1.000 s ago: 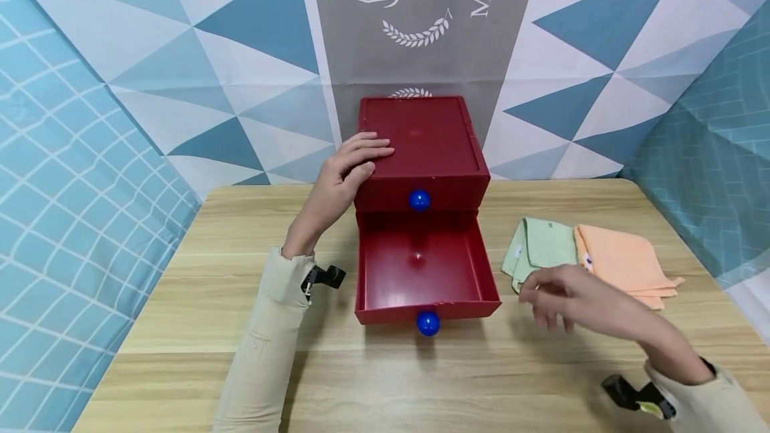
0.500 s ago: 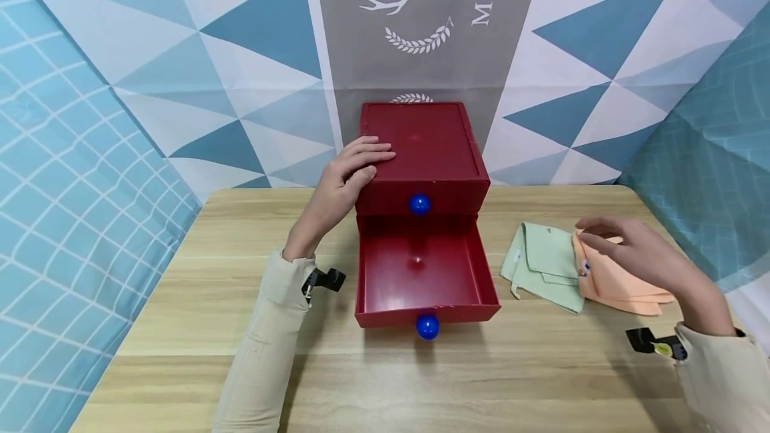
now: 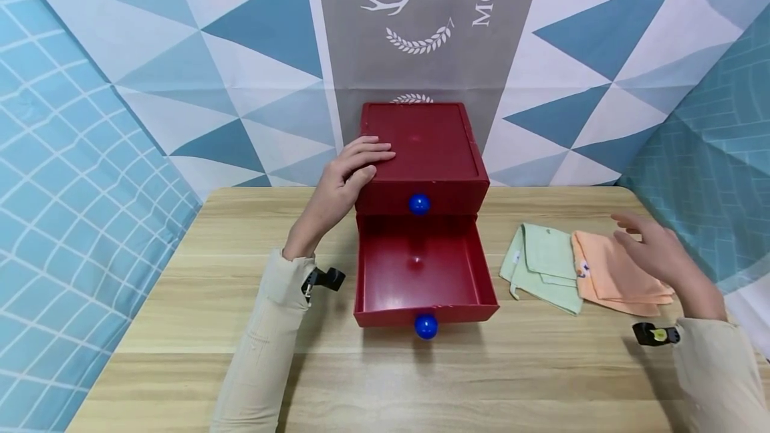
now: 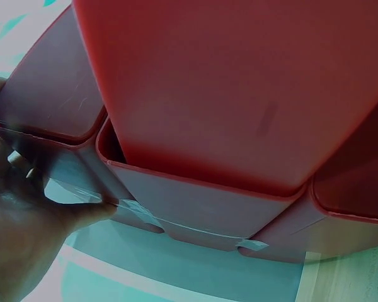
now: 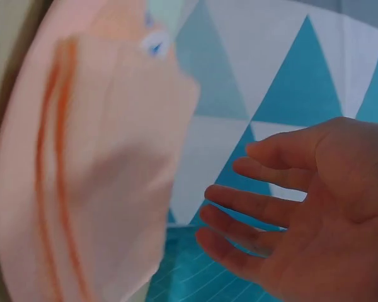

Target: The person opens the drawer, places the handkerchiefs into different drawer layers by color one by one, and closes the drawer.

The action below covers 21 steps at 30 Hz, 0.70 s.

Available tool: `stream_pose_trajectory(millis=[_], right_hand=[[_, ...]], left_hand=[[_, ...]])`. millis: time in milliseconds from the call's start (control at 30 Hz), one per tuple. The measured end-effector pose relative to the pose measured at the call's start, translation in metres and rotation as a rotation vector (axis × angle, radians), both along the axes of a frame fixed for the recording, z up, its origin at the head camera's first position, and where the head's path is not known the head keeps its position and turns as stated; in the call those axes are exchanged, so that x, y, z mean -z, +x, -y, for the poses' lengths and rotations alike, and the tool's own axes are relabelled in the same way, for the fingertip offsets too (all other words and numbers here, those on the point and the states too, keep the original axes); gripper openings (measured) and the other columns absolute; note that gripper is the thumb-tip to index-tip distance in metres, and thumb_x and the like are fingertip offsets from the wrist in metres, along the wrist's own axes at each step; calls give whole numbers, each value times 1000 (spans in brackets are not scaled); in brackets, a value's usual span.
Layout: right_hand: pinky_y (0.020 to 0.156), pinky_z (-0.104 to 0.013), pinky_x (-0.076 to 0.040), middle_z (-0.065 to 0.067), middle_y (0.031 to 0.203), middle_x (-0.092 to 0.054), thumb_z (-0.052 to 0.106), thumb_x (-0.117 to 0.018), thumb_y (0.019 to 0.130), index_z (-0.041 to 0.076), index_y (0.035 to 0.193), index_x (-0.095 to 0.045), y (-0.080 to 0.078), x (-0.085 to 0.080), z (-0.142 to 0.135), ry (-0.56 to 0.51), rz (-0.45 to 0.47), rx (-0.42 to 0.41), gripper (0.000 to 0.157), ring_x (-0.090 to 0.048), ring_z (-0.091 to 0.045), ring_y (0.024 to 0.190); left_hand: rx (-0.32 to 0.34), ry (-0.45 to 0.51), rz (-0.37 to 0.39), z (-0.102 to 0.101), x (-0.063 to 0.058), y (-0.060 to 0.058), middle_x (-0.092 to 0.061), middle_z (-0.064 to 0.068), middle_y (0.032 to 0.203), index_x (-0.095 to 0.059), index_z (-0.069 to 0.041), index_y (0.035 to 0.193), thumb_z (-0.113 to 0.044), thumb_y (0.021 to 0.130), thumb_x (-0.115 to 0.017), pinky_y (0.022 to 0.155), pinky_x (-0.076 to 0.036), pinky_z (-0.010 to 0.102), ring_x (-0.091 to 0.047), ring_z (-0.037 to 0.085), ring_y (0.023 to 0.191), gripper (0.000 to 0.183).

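My left hand (image 3: 337, 182) rests on the left edge of a dark red drawer cabinet (image 3: 427, 139), fingers extended over its top and thumb by the front edge. In the left wrist view, the thumb of that hand (image 4: 25, 220) lies along the cabinet's side. The lower drawer (image 3: 385, 318) is pulled out, with nothing seen inside. To the right, my right hand (image 3: 658, 252) hovers above a folded orange towel (image 3: 604, 279), fingers loosely spread and holding nothing. The right wrist view shows this hand (image 5: 340, 207) apart from the towel. Beside it lies a folded green towel (image 3: 544, 266).
The upper drawer, with a blue round knob (image 3: 419, 204), is closed; another blue knob (image 3: 426, 327) sits on the lower drawer's front. A wooden table (image 3: 265, 366) carries everything. Patterned cloth walls (image 3: 259, 39) stand behind and on both sides.
My right hand has moved right and back, from beside the green towel to above the far right part of the orange one. The left hand has stayed on the cabinet.
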State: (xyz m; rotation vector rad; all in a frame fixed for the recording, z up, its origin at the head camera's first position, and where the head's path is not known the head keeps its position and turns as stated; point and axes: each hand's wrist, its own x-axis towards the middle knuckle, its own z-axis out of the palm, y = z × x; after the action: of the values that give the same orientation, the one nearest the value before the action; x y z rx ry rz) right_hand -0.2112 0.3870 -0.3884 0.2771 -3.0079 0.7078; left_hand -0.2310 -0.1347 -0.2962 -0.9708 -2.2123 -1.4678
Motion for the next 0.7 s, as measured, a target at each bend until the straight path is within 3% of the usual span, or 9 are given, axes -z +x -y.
stream_pose_trajectory(millis=[267, 700], right_hand=[[87, -72, -39, -46, 134, -39, 9, -42, 105, -17, 139, -38, -3, 16, -21, 72, 68, -5, 43, -41, -66, 115], [85, -69, -42, -47, 118, -49, -2, -49, 93, -24, 124, -45, -7, 24, -33, 154, 135, 19, 38, -49, -61, 105]], left_hand=[[-2, -3, -9, -1, 0, 2, -56, 23, 138, -65, 6, 125, 1, 100, -46, 119, -24, 40, -35, 34, 141, 32], [2, 4, -23, -2, -2, 3, -56, 23, 137, -66, 7, 124, 1, 100, -46, 120, -23, 36, -35, 35, 141, 31]])
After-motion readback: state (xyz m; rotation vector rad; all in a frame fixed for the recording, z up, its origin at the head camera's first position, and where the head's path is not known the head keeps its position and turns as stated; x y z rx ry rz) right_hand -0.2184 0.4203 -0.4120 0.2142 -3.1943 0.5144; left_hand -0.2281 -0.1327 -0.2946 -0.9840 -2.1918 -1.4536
